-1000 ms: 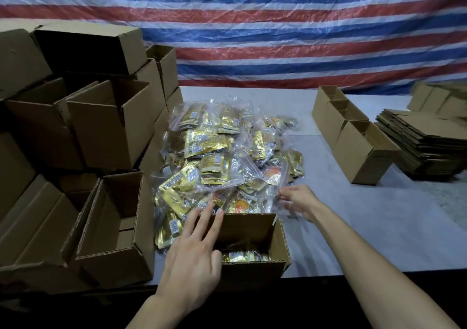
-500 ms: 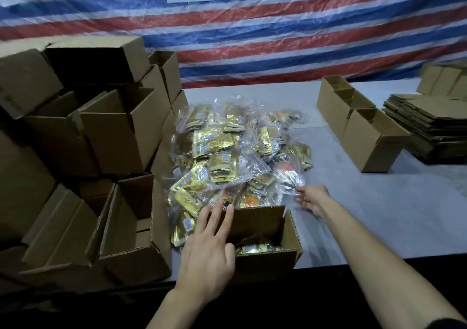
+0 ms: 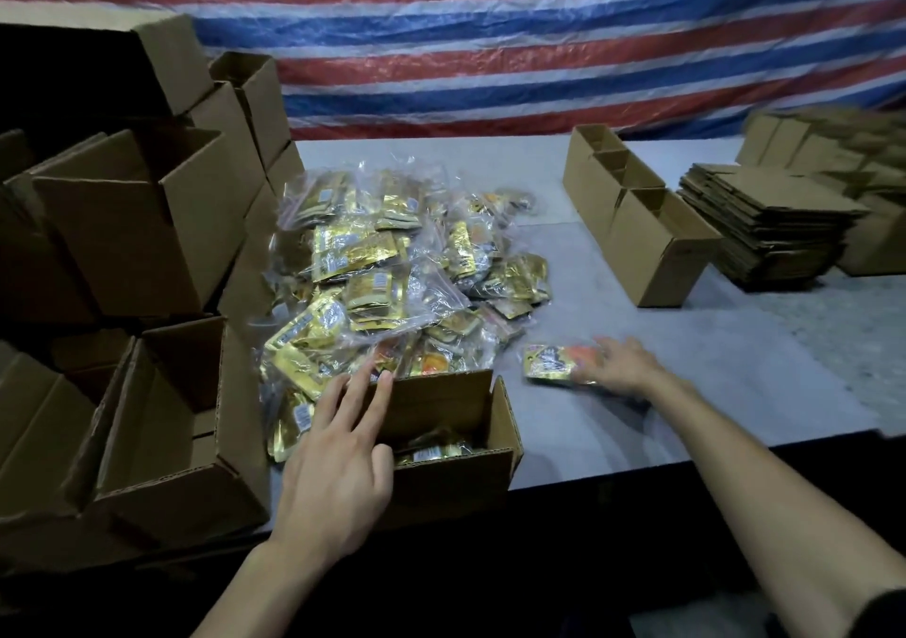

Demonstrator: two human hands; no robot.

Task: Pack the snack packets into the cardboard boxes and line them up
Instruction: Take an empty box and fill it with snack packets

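A heap of gold snack packets in clear bags covers the middle of the grey table. An open cardboard box stands at the table's near edge with a few packets at its bottom. My left hand rests with straight fingers on the box's far left flap. My right hand holds one snack packet just above the table, to the right of the box and clear of the heap.
Empty open boxes are piled high on the left. A row of three open boxes stands at the right, with a stack of flattened cartons beyond them. A striped tarp hangs behind.
My right hand has pulled one packet out of the heap's right edge and drawn it rightward. My left hand stays on the box. The head view has shifted right.
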